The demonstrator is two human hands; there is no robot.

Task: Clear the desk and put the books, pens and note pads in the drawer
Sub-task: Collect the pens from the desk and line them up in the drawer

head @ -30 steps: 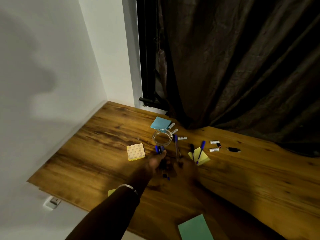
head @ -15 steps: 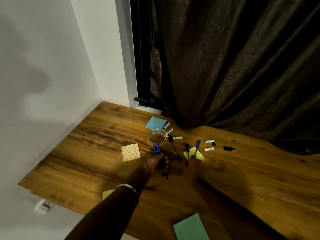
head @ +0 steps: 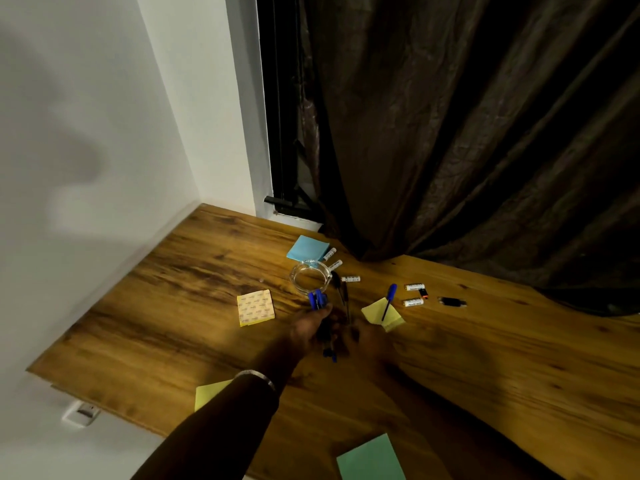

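Left grip (head: 313,329) bunches blue pens (head: 318,301) — black pen (head: 346,299) newly lifted off desk (head: 173,306).

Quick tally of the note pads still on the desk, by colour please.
Yellow: 3 — patterned pad, pad under the blue pen, pad at the near edge
Blue: 1
Green: 1
Total: 5 note pads

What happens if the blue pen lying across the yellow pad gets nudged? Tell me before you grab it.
The blue pen looks round-barrelled, so it would probably roll off the yellow note pad onto the desk. It seems thin and light, likely stiff, easy to pinch. Its tilt across the pad's corner may make it pivot first.
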